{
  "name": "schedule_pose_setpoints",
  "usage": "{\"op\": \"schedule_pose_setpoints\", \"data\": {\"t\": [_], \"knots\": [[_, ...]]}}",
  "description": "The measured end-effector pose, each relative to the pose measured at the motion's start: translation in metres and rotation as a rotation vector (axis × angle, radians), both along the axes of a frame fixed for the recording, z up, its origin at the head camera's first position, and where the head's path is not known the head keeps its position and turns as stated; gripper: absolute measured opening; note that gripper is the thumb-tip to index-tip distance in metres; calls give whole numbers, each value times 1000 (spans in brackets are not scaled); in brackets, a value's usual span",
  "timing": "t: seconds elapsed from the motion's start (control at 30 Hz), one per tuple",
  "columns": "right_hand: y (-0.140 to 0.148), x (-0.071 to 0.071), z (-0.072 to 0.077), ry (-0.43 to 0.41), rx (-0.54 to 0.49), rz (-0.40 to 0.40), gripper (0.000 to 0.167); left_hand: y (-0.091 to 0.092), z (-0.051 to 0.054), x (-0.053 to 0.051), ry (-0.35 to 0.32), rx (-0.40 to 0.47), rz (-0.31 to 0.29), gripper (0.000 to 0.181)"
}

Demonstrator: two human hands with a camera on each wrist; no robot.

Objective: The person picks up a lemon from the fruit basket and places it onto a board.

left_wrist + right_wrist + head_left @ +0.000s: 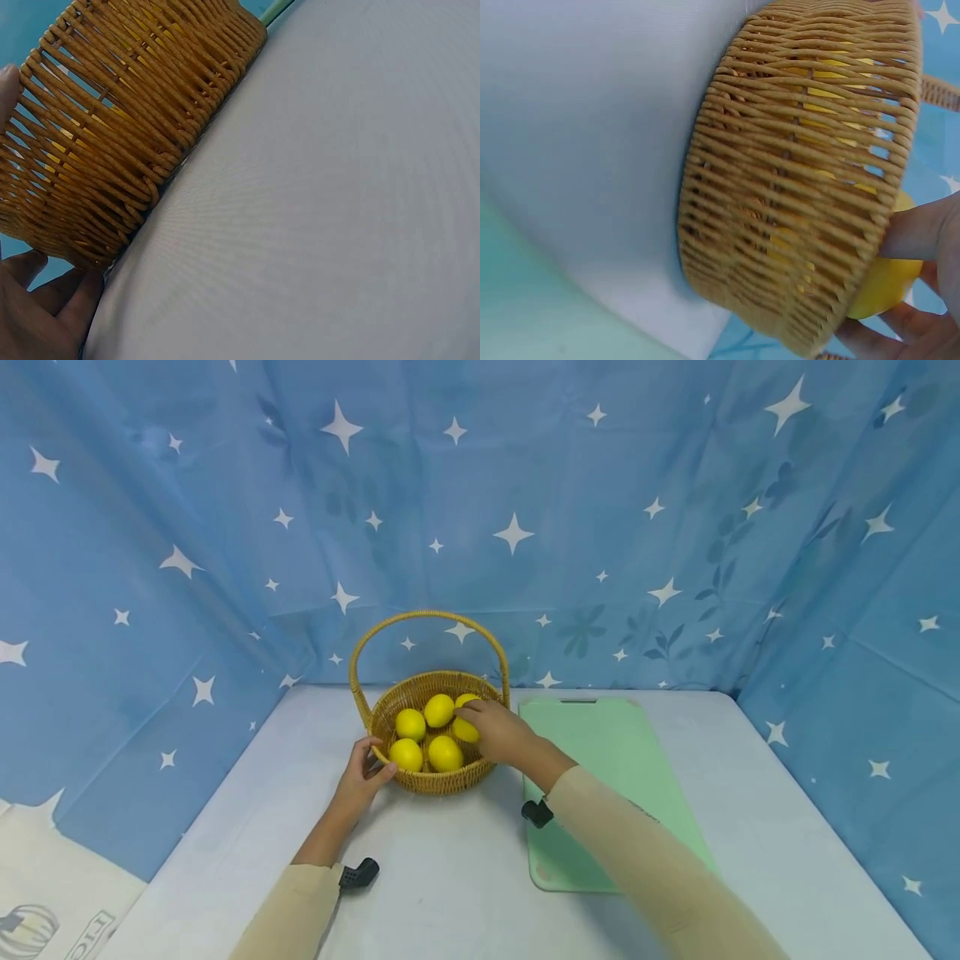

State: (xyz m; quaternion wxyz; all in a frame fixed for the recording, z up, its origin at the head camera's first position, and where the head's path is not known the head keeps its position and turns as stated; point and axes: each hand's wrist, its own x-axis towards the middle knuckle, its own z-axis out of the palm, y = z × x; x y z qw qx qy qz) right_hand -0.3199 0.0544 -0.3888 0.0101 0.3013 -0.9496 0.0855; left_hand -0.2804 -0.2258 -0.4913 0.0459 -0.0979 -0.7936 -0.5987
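A round wicker basket [442, 783] with a tall arched handle stands on the white table, holding several yellow lemons [446, 753]. My left hand [362, 783] grips the basket's left side, thumb on the rim and the other fingers low against the outer wall, as the left wrist view shows. Reaching over the right rim, my right hand [508, 733] has its thumb and fingers around one lemon [889, 289] inside the basket. Part of that lemon is hidden by the fingers. Through the weave [795, 172], more yellow shows in the right wrist view.
A light green cutting board [600, 752] lies flat to the right of the basket, under my right forearm. Behind the table hangs a blue curtain [480, 568] with white stars. White tabletop [442, 877] extends in front of the basket.
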Motion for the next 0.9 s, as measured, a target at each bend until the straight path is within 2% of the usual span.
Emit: {"op": "schedule_pose_setpoints", "data": {"t": [0.27,0.47,0.63,0.9], "knots": [[28,12,4,75,-120,119,63,-1,-1,4,-9,-9,4,61],[45,16,12,82,-132,186,62,-2,-1,3,-4,-6,6,61],[59,18,16,61,-140,194,66,-1,-2,0,2,-6,-2,61],[84,10,14,59,-106,143,67,-1,0,1,-15,-2,-6,62]]}}
